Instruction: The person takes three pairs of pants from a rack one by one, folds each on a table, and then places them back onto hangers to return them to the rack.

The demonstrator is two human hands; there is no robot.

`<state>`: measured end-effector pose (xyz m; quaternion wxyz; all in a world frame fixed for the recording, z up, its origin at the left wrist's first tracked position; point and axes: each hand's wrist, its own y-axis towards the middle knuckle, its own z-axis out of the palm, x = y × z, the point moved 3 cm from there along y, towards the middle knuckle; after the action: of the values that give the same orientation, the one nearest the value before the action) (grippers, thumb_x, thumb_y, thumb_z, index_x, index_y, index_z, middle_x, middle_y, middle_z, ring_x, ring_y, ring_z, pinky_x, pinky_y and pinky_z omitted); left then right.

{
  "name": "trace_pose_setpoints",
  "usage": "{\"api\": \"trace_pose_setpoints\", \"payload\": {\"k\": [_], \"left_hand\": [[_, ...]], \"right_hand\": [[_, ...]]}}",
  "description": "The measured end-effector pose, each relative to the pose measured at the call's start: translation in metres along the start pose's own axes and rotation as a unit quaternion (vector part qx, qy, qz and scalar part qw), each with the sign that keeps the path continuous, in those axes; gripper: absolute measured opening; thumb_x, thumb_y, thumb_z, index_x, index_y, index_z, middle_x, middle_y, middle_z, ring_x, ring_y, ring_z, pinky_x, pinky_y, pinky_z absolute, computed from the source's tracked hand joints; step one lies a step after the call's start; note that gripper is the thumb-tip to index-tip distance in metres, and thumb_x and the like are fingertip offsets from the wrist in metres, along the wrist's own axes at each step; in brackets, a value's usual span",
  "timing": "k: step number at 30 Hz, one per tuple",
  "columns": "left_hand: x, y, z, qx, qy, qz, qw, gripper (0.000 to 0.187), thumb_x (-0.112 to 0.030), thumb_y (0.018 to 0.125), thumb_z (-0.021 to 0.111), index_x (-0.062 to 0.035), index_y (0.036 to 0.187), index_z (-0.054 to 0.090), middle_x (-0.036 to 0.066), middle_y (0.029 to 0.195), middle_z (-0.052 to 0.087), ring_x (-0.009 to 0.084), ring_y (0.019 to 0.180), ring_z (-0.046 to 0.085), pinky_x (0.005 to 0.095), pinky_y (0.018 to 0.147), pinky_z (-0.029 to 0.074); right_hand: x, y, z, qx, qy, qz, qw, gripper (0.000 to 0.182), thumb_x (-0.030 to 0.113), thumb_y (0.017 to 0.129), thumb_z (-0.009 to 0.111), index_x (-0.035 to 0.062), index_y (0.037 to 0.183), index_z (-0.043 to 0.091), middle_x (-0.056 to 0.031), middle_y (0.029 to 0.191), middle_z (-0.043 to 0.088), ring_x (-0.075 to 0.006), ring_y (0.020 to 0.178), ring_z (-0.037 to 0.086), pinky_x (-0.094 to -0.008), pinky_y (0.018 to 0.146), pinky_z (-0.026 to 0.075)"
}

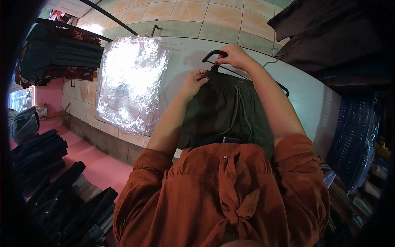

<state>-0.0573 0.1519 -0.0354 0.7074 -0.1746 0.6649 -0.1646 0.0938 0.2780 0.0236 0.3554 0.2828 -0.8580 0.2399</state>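
A dark green garment with a drawstring (224, 109) lies on the pale table (308, 94) in front of me. My left hand (195, 80) grips its waistband at the upper left corner. My right hand (234, 55) is closed on a black clothes hanger (212, 55) at the top of the garment, near the hook. The hanger's right arm sticks out past my right forearm. My rust-orange blouse hides the garment's lower part.
A silver foil sheet (129, 82) covers the table's left part. A second hanger hook (155, 29) lies at the far edge. Folded dark clothes (61, 53) are stacked far left, more dark garments (53, 181) at lower left. A blue basket (354, 136) stands right.
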Motion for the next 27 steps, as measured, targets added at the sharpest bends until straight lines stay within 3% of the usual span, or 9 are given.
{"api": "trace_pose_setpoints", "payload": {"k": [5,15,18,20,21,23,25,26,27], "left_hand": [[-0.003,0.0,-0.004,0.072,-0.08,-0.001,0.994,0.018,0.001,0.083,0.058,0.0001,0.1,0.053,0.005,0.089,0.061,0.0096,0.081,0.056,0.0223,0.074,0.047],[0.006,-0.002,-0.015,0.022,-0.076,0.017,0.997,0.023,0.003,0.076,0.066,0.0011,0.096,0.055,0.006,0.086,0.06,0.0101,0.077,0.058,0.0212,0.071,0.048],[0.012,0.002,-0.017,0.01,-0.077,0.032,0.996,0.02,0.003,0.076,0.066,0.0013,0.093,0.056,0.005,0.084,0.06,0.0105,0.075,0.058,0.0211,0.07,0.049],[0.005,0.0,-0.016,-0.037,-0.02,0.035,0.999,0.022,-0.002,0.074,0.07,0.0013,0.092,0.058,0.006,0.081,0.061,0.0103,0.074,0.058,0.0216,0.068,0.048],[0.01,0.002,-0.016,-0.03,-0.019,0.034,0.999,0.022,-0.002,0.074,0.07,0.0013,0.092,0.058,0.006,0.081,0.061,0.0103,0.074,0.058,0.0216,0.068,0.048],[0.015,0.005,-0.023,-0.096,0.166,0.061,0.98,0.027,-0.008,0.07,0.074,-0.0014,0.091,0.059,0.006,0.076,0.061,0.0139,0.072,0.059,0.0259,0.066,0.048],[0.009,0.0,-0.027,-0.117,0.277,0.077,0.95,0.029,-0.01,0.068,0.075,-0.0034,0.09,0.059,0.007,0.079,0.061,0.0177,0.075,0.059,0.0287,0.068,0.048],[0.004,-0.003,-0.025,-0.143,0.385,0.091,0.907,0.031,-0.012,0.065,0.076,-0.0053,0.09,0.059,0.008,0.082,0.06,0.0215,0.078,0.059,0.0316,0.069,0.047],[-0.001,-0.006,-0.019,-0.136,0.387,0.092,0.907,0.031,-0.012,0.065,0.076,-0.0053,0.09,0.059,0.008,0.082,0.06,0.0215,0.078,0.059,0.0316,0.069,0.047]], "right_hand": [[0.005,0.005,0.011,0.044,0.015,-0.03,0.998,0.027,0.027,0.063,0.076,0.0057,0.076,0.065,-0.0107,0.071,0.063,-0.0238,0.067,0.059,-0.0336,0.062,0.044],[0.01,0.011,0.021,0.092,-0.014,-0.067,0.993,0.025,0.026,0.066,0.075,0.0067,0.079,0.065,-0.0086,0.071,0.063,-0.0237,0.07,0.059,-0.0331,0.065,0.044],[0.013,0.006,0.029,0.099,-0.062,-0.034,0.993,0.031,0.029,0.067,0.073,0.008,0.089,0.065,-0.0099,0.082,0.064,-0.0268,0.079,0.059,-0.0341,0.07,0.044],[0.02,-0.01,0.025,-0.134,-0.178,-0.065,0.973,0.04,0.032,0.069,0.072,0.0087,0.1,0.062,-0.0114,0.096,0.062,-0.0302,0.091,0.057,-0.0351,0.077,0.044],[0.017,-0.014,0.02,-0.137,-0.179,-0.059,0.972,0.04,0.032,0.069,0.072,0.0087,0.1,0.062,-0.0114,0.096,0.062,-0.0302,0.091,0.057,-0.0351,0.077,0.044],[0.01,-0.035,-0.008,-0.319,-0.11,-0.086,0.937,0.047,0.033,0.07,0.071,0.0082,0.108,0.059,-0.0124,0.104,0.059,-0.0317,0.097,0.054,-0.0364,0.084,0.042],[-0.029,-0.071,-0.036,-0.427,-0.052,-0.032,0.902,0.044,0.033,0.073,0.069,0.0067,0.107,0.059,-0.0124,0.101,0.06,-0.0317,0.096,0.055,-0.0384,0.085,0.042],[-0.056,-0.096,-0.048,-0.458,-0.043,0.034,0.887,0.043,0.032,0.074,0.067,0.006,0.108,0.058,-0.013,0.104,0.059,-0.0312,0.099,0.054,-0.0388,0.086,0.041],[-0.082,-0.122,-0.056,-0.487,-0.033,0.101,0.867,0.042,0.031,0.076,0.066,0.0053,0.108,0.057,-0.0136,0.108,0.058,-0.0307,0.101,0.053,-0.0392,0.088,0.04]]}}
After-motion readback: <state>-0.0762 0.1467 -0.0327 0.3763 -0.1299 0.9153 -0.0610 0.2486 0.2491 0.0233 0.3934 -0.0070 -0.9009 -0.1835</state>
